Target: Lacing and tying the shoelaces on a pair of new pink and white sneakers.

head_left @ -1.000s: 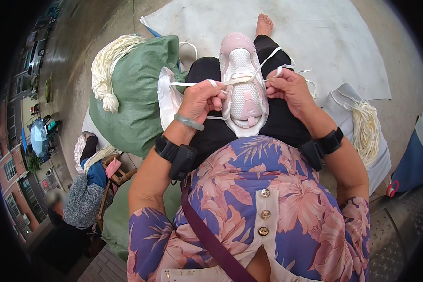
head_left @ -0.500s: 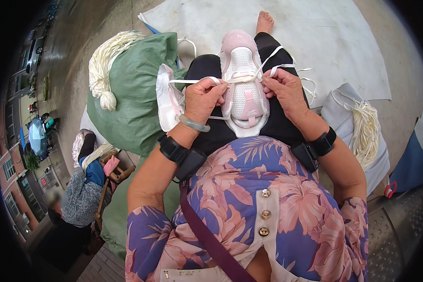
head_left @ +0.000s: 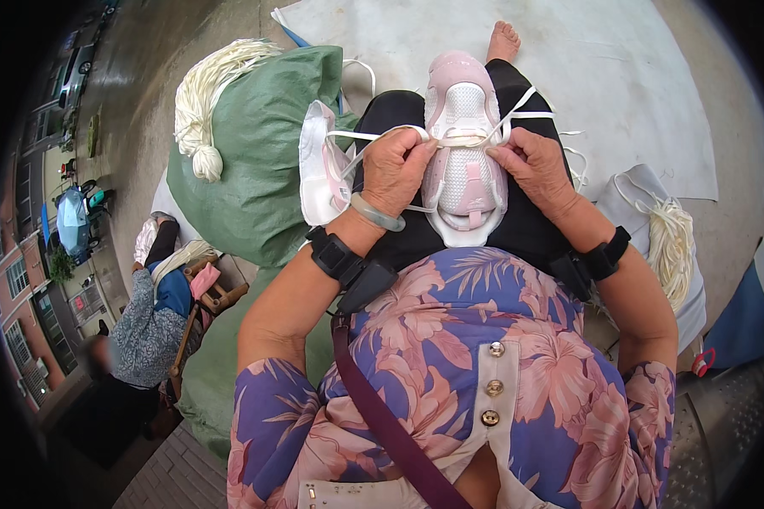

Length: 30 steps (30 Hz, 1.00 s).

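Note:
A pink and white sneaker (head_left: pixel 460 71) rests between my thighs, its rounded toe pointing away from me. A flat white shoelace (head_left: pixel 465 137) crosses over its tongue. My left hand (head_left: pixel 394 170) pinches the lace at the shoe's left side, with a length trailing left behind the fingers. At the right side, thumb and forefinger of my right hand (head_left: pixel 530 167) are closed on the lace, and a loop rises beyond them. Left of my left hand, a second pink and white shoe piece (head_left: pixel 316 161) lies against my leg, joined to a lace.
A green sack (head_left: pixel 259 170) stands at the left, topped by a bundle of cream laces (head_left: pixel 208 106). Another lace bundle (head_left: pixel 672 246) lies on a pale bag (head_left: pixel 696 297) at right. A white sheet (head_left: pixel 603 59) covers the ground ahead. A person (head_left: pixel 148 339) sits far left.
The whole view has shifted, carrying the scene rightward. My fingertips are slightly closer together, and the lace lies straighter across the tongue. Both hands still pinch the lace.

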Each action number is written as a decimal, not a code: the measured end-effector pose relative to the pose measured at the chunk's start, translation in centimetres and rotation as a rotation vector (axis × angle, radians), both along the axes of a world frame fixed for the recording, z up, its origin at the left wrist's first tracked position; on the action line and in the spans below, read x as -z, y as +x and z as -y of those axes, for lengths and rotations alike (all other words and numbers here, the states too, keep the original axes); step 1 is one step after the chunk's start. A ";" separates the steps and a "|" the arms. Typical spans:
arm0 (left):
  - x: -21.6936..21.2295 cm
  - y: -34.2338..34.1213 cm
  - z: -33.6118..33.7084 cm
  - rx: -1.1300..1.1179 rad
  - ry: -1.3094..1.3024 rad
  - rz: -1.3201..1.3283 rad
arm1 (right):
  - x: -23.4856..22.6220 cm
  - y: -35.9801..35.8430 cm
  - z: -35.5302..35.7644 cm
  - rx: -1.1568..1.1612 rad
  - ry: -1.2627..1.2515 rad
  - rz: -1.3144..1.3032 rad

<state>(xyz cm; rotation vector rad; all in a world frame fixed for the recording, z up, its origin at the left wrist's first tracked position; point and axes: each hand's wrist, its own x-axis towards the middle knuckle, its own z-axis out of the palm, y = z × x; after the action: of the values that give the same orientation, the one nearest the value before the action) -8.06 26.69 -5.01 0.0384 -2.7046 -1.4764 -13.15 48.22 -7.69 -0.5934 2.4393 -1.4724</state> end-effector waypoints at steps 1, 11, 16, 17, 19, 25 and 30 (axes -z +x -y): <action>-0.2 -0.1 -0.1 0.001 -0.001 0.001 | -0.1 -0.2 -0.1 0.008 0.002 -0.036; -1.2 -1.5 -0.5 0.154 -0.202 -0.189 | -5.0 0.2 2.9 -0.120 -0.140 0.720; -0.6 -1.1 -0.7 0.125 -0.133 -0.114 | -4.4 0.6 5.0 -0.085 0.081 0.681; -0.2 -1.1 -0.7 0.143 -0.247 -0.224 | -4.2 0.8 5.2 -0.086 0.081 0.678; 0.0 -0.9 -1.0 0.138 -0.377 -0.266 | -3.9 1.3 5.5 0.028 -0.015 0.520; 0.3 -1.5 -1.1 -0.013 -0.249 -0.105 | -4.0 1.4 6.4 0.192 -0.204 0.733; 1.1 -1.9 -0.2 -0.067 -0.003 0.040 | -3.4 1.7 6.5 0.228 -0.223 0.715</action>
<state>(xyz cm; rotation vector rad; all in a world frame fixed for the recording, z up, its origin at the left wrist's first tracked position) -9.93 26.90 -6.14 0.1585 -2.7075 -1.4690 -11.49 41.76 -4.24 0.1786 1.8339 -1.6789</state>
